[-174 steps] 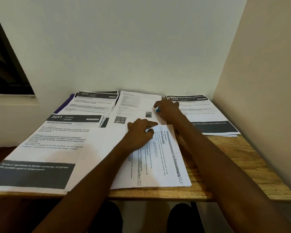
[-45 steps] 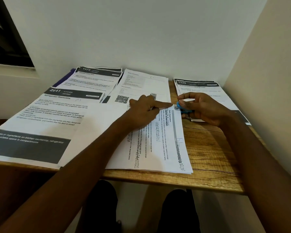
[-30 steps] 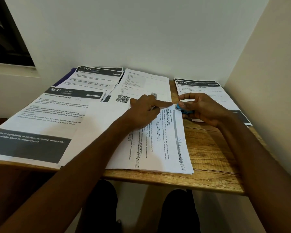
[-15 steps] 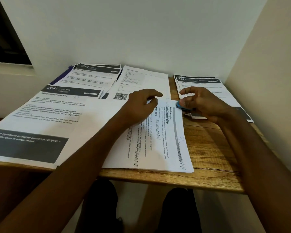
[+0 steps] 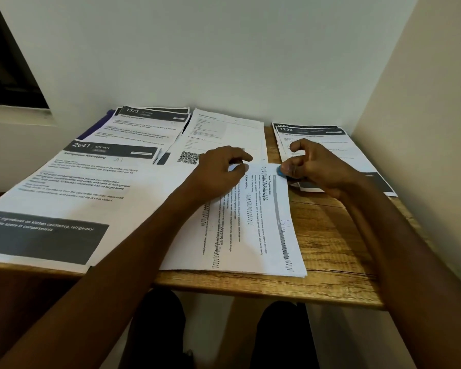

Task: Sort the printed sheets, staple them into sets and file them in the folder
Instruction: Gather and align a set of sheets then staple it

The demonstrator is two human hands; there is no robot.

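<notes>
A set of printed sheets lies sideways at the middle of the wooden desk. My left hand rests on its far end, fingers curled and pressing the paper down. My right hand grips a small blue stapler at the set's far right corner. Only the stapler's blue tip shows past my fingers. A purple folder peeks out under the far left pile.
The "2641" sheet covers the left of the desk, the "1573" pile lies behind it. A QR-code sheet sits at the back centre, the "1228" pile at the back right. Walls close off the back and right.
My left index finger, earlier stretched toward the stapler, has curled back onto the paper. My right hand has kept the blue stapler at the set's far corner throughout.
</notes>
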